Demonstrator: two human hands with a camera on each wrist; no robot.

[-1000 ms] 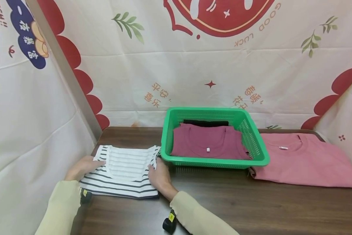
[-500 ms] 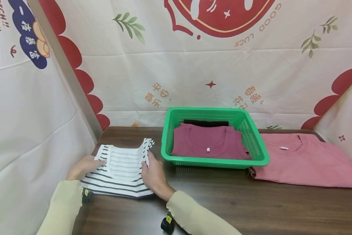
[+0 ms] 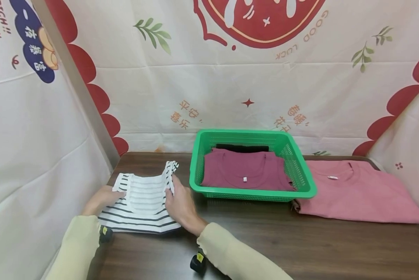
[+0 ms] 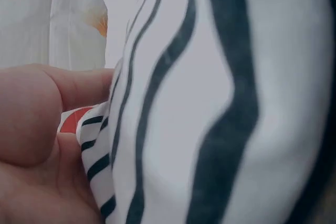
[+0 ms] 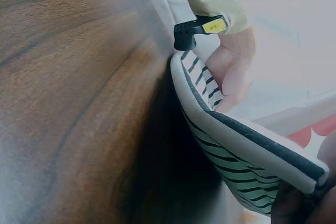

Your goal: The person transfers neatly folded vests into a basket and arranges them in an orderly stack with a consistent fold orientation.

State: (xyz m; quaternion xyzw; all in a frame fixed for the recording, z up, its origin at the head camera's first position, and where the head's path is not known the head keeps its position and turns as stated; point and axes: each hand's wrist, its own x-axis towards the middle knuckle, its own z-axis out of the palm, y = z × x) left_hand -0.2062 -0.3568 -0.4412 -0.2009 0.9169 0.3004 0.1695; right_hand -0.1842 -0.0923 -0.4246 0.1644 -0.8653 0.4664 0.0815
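Left hand [image 3: 102, 200] and right hand [image 3: 181, 204] each grip one side of a folded black-and-white striped shirt [image 3: 139, 221] at the left end of a brown table [image 3: 265, 241]. From the head view the right side stands bent upward in the right hand, whose fingers are mostly hidden behind the cloth. The right wrist view adds what that view conceals: the striped underside, raised off the table above a dark shadow, and the thick folded hem. It also shows a black device [image 5: 185, 38] with a yellow label strapped at the left wrist. In the left wrist view, the thumb presses the fabric, and stripes fill most of the frame.

Only the head view takes in the green basket [image 3: 255, 194] just right of the shirt, holding a folded maroon shirt [image 3: 244, 167] with black cloth [image 3: 242, 148] behind it. Farther right lies a folded pink shirt [image 3: 363, 198]. Behind everything hangs a white printed curtain [image 3: 223, 89] with red scallops.
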